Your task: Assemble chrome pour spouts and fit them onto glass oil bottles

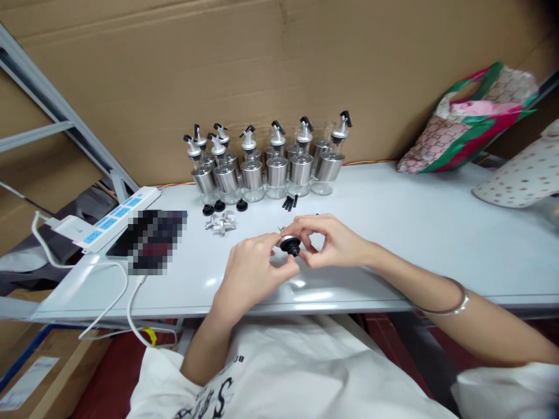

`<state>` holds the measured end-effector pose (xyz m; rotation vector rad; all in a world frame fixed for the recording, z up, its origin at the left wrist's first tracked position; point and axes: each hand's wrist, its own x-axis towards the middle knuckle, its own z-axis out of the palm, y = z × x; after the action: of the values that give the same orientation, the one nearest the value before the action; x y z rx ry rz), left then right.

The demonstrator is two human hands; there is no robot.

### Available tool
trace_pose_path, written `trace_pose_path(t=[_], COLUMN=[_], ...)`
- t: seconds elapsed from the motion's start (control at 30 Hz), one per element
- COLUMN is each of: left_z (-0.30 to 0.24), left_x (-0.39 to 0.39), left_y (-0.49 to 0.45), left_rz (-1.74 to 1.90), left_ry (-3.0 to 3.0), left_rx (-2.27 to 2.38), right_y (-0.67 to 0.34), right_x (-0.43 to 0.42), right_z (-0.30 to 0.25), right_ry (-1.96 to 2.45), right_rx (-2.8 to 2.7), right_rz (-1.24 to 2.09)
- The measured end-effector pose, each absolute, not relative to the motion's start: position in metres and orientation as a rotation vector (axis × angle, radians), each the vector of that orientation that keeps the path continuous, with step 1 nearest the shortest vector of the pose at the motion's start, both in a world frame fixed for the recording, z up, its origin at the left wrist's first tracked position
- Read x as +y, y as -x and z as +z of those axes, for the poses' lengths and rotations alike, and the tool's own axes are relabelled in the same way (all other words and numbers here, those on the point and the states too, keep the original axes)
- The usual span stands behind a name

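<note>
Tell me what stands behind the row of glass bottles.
Behind the glass bottles stands a brown cardboard wall, with an orange cable along its foot. The bottles cover whatever lies directly behind them.

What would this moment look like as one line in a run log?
left hand: pinching spout cap | right hand: pinching same cap | behind: oil bottles, loose black stoppers on table

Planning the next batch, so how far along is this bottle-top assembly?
Done: a row of capped bottles at the back. In hand: left hand and right hand both grip one pourer top. Left: loose silver spouts, black stoppers and black clips.
</note>
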<state>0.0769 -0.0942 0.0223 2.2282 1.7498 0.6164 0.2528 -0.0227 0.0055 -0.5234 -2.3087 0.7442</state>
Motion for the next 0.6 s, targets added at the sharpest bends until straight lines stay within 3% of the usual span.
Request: trace_pose_path(t=[0.37,0.6], left_z=[0.0198,0.0166], left_x=[-0.0913,-0.0908], left_y=[-0.0786,-0.0761], left_rz=[0.616,0.807], left_ry=[-2.344,-2.485], left_rx=[1.748,1.647], right_y=[-0.2498,-0.2502], right_x=[-0.0240,-0.0290], right_z=[0.0011,0.0058], right_ry=[0.592,0.564], right_rx=[-2.282,-2.237], right_rz=[0.838,0.911])
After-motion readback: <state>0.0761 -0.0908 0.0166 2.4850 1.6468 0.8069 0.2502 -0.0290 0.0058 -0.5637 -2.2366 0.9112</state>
